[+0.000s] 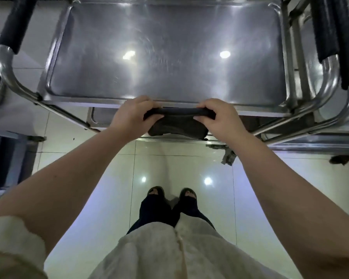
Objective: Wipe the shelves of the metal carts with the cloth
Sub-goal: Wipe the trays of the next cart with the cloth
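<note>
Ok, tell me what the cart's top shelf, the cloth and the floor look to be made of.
Top shelf: polished metal, likely stainless steel; it mirrors the ceiling lights and shows fine swirl scratches.
Cloth: soft dark fabric with a matte look; it bunches and sags where it hangs. The fibre cannot be told.
Floor: glossy pale tiles, probably ceramic; grout lines and sharp light reflections show.

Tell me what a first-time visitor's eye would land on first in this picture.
First comes the shiny stainless-steel cart shelf, which fills the upper half and reflects two bright spots of light. At its near edge the left hand and right hand grip a dark grey cloth, stretched between them with its lower part hanging. Below, black open-toed sandals stand on the glossy pale tiled floor.
</note>
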A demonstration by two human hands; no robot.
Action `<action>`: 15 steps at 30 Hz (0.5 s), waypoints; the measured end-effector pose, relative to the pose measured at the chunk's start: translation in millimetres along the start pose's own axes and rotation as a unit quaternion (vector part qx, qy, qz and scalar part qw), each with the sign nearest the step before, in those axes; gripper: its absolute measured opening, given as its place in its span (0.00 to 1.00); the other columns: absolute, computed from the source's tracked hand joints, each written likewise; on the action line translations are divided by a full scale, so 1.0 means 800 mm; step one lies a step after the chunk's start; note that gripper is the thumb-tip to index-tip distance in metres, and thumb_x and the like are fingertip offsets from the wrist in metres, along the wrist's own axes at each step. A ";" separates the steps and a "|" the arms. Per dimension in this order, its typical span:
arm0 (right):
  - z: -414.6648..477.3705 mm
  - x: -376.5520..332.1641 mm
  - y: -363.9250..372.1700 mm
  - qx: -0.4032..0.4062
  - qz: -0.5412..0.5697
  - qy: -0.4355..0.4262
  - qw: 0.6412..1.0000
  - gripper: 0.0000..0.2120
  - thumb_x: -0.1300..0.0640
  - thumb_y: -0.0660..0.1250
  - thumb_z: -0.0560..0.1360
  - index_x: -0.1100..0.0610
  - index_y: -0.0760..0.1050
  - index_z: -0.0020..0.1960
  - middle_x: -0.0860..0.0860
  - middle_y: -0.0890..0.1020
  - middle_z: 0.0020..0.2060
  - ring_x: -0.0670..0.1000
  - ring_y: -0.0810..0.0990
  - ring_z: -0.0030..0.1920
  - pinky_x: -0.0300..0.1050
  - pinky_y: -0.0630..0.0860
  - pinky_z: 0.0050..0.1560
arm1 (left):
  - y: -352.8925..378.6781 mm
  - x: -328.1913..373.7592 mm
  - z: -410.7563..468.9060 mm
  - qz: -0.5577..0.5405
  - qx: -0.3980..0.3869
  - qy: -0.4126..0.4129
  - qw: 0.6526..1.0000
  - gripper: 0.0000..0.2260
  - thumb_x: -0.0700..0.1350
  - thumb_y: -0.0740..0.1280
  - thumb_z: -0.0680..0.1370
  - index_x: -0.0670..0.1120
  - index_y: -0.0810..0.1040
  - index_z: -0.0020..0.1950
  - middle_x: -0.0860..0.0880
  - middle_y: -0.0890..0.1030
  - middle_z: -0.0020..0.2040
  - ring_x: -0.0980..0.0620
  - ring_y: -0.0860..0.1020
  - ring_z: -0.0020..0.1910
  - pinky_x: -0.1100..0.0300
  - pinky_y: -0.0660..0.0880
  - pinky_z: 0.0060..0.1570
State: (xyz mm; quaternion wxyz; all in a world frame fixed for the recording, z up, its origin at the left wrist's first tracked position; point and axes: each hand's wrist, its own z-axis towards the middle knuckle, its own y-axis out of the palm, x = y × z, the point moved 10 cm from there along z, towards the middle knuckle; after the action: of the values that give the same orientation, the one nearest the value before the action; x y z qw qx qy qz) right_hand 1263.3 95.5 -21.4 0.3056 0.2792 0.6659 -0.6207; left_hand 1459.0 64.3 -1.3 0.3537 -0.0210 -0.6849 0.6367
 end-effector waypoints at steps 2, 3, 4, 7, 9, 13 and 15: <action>-0.010 0.031 0.023 -0.001 0.010 0.037 0.999 0.07 0.58 0.73 0.73 0.51 0.81 0.50 0.45 0.78 0.42 0.46 0.75 0.45 0.36 0.68 0.45 | 0.034 -0.010 -0.003 -0.010 -0.039 0.020 0.999 0.11 0.45 0.71 0.77 0.43 0.82 0.57 0.46 0.81 0.49 0.46 0.77 0.46 0.58 0.71 0.44; -0.015 0.047 0.037 -0.004 0.014 0.054 0.998 0.07 0.58 0.73 0.73 0.50 0.81 0.50 0.44 0.78 0.42 0.45 0.74 0.45 0.34 0.68 0.45 | 0.051 -0.017 -0.005 -0.013 -0.053 0.027 0.998 0.11 0.45 0.70 0.77 0.44 0.82 0.58 0.47 0.80 0.49 0.47 0.77 0.47 0.58 0.71 0.44; -0.018 0.061 0.051 -0.004 0.016 0.066 0.998 0.08 0.58 0.73 0.74 0.50 0.80 0.51 0.44 0.78 0.43 0.45 0.74 0.45 0.34 0.69 0.46 | 0.066 -0.025 -0.007 -0.017 -0.061 0.030 0.998 0.11 0.45 0.70 0.78 0.44 0.81 0.59 0.47 0.80 0.49 0.48 0.76 0.47 0.57 0.72 0.44; -0.019 0.101 0.085 0.012 0.026 0.090 0.996 0.09 0.59 0.72 0.74 0.54 0.81 0.54 0.46 0.79 0.47 0.47 0.76 0.49 0.40 0.73 0.53 | 0.109 -0.052 -0.007 -0.042 -0.064 0.028 0.997 0.12 0.47 0.68 0.78 0.45 0.80 0.60 0.48 0.79 0.51 0.49 0.76 0.48 0.52 0.76 0.47; -0.013 0.130 0.104 0.032 0.039 0.100 0.994 0.10 0.60 0.72 0.74 0.55 0.81 0.55 0.48 0.80 0.48 0.49 0.76 0.51 0.41 0.73 0.56 | 0.141 -0.074 -0.003 -0.062 -0.056 0.019 0.996 0.13 0.48 0.67 0.79 0.46 0.80 0.61 0.48 0.78 0.51 0.50 0.76 0.49 0.51 0.77 0.48; 0.013 0.198 0.138 0.071 0.068 0.103 0.990 0.10 0.62 0.72 0.73 0.56 0.81 0.53 0.47 0.79 0.48 0.48 0.77 0.51 0.41 0.74 0.56 | 0.217 -0.122 0.019 -0.078 -0.026 -0.012 0.997 0.14 0.56 0.62 0.78 0.54 0.79 0.59 0.55 0.77 0.50 0.62 0.70 0.48 0.70 0.69 0.48; 0.028 0.241 0.149 0.088 0.083 0.120 0.985 0.10 0.62 0.72 0.73 0.56 0.81 0.54 0.48 0.79 0.49 0.50 0.78 0.53 0.42 0.75 0.57 | 0.253 -0.144 0.036 -0.111 0.000 -0.057 0.992 0.09 0.58 0.65 0.77 0.59 0.80 0.54 0.62 0.79 0.47 0.64 0.73 0.46 0.74 0.69 0.47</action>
State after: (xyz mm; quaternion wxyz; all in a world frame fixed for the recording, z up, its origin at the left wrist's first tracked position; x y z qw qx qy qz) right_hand 1227.2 80.4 -246.1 0.2482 0.4313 0.6154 -0.6113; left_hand 1445.1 22.4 -231.4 0.3824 0.0911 -0.7019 0.5940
